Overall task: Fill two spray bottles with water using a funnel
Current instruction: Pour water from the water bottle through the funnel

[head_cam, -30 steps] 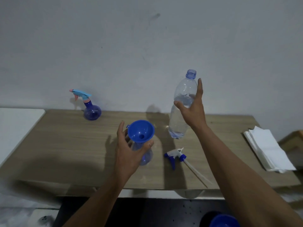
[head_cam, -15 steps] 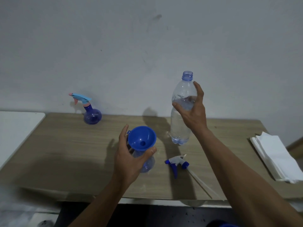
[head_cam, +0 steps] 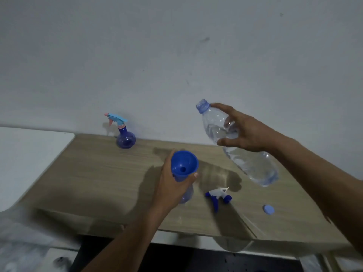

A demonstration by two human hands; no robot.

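Note:
My left hand [head_cam: 172,183] grips the neck of an open blue spray bottle [head_cam: 187,194] standing on the wooden table [head_cam: 98,173], with a blue funnel [head_cam: 184,163] seated in its mouth. My right hand [head_cam: 247,132] holds a clear uncapped water bottle [head_cam: 239,146] in the air, tilted with its mouth up-left, above and to the right of the funnel. The bottle's white-and-blue spray head [head_cam: 218,196] lies on the table beside it. A second blue spray bottle [head_cam: 125,139], with its light-blue trigger head on, stands at the back left by the wall.
The water bottle's blue cap [head_cam: 268,209] lies on the table at the right, near my right forearm. A white surface [head_cam: 29,154] adjoins the table on the left. The grey wall runs right behind the table.
My right hand has lifted the water bottle off the table and tilted it, mouth leaning left toward the funnel. The left hand stays on the bottle with the funnel. The view shifted.

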